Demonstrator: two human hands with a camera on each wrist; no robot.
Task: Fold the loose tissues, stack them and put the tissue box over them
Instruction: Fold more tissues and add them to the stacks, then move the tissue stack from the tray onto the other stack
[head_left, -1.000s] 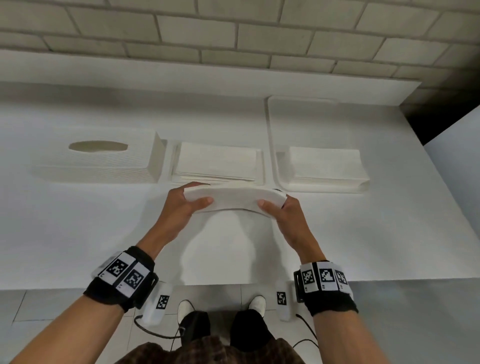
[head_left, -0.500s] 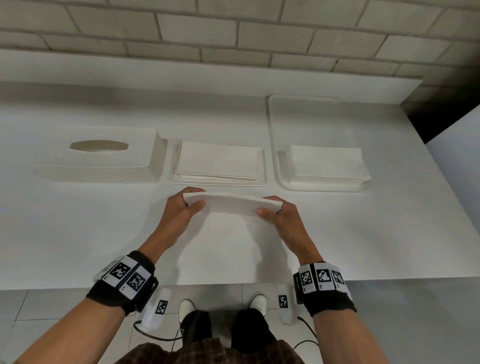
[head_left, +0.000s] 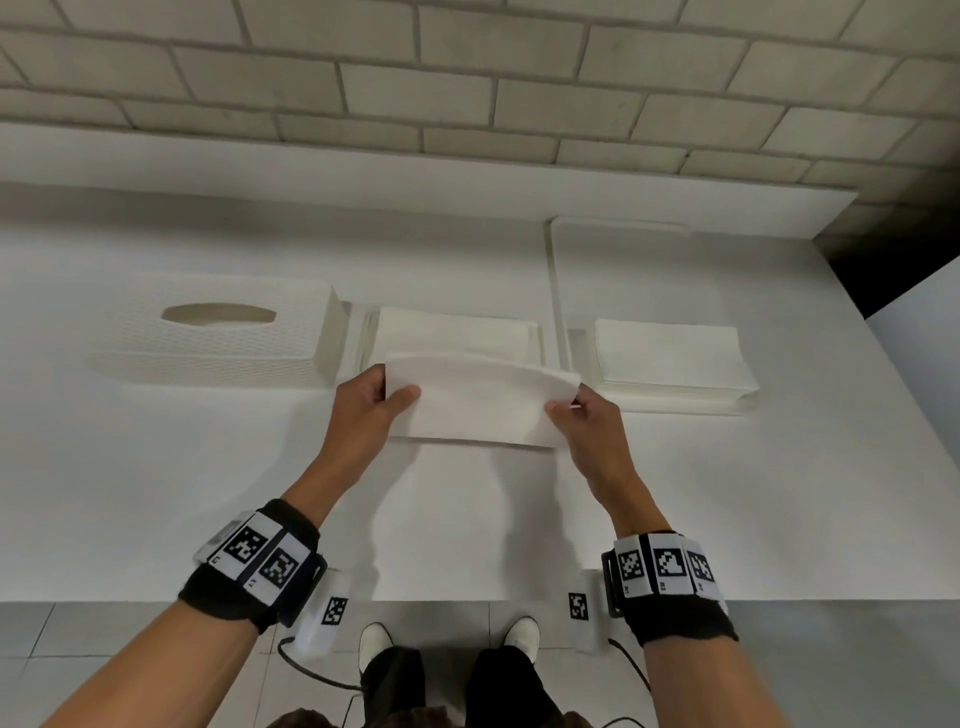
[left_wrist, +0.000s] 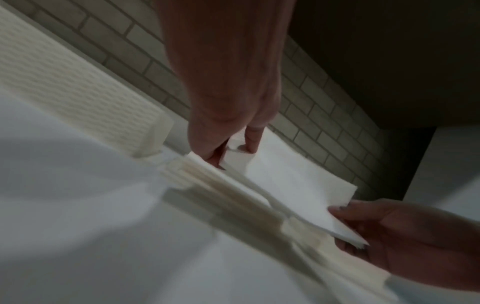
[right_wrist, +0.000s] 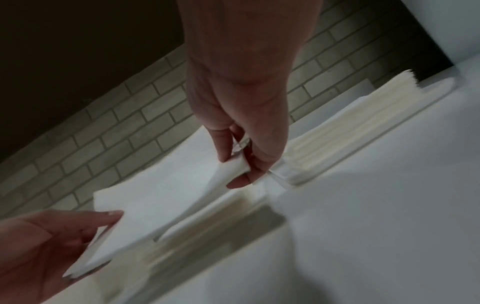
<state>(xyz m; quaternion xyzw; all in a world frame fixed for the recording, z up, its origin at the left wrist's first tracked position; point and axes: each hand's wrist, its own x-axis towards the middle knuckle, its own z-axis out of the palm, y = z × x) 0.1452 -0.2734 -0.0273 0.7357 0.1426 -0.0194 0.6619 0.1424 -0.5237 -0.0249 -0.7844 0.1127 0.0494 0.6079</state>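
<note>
A folded white tissue (head_left: 475, 402) is held in the air between both hands, just in front of and partly over the stack of folded tissues (head_left: 457, 332) at the table's middle. My left hand (head_left: 371, 410) pinches its left end, thumb on top. My right hand (head_left: 582, 415) pinches the right end. The wrist views show the same tissue (left_wrist: 291, 181) (right_wrist: 166, 197) gripped at both ends above the stack (left_wrist: 233, 195). The white textured tissue box (head_left: 218, 332) with an oval slot stands left of the stack. A second pile of tissues (head_left: 670, 358) lies to the right.
The right pile lies on a white tray (head_left: 613, 249) that reaches back toward the wall. A raised white ledge (head_left: 415, 171) and a brick wall (head_left: 467, 67) close off the far side. The table's front edge (head_left: 467, 600) runs near my wrists.
Both hands have carried the folded tissue away from me, from above the bare table to the front edge of the middle stack. It now shows its broad face instead of its thin edge.
</note>
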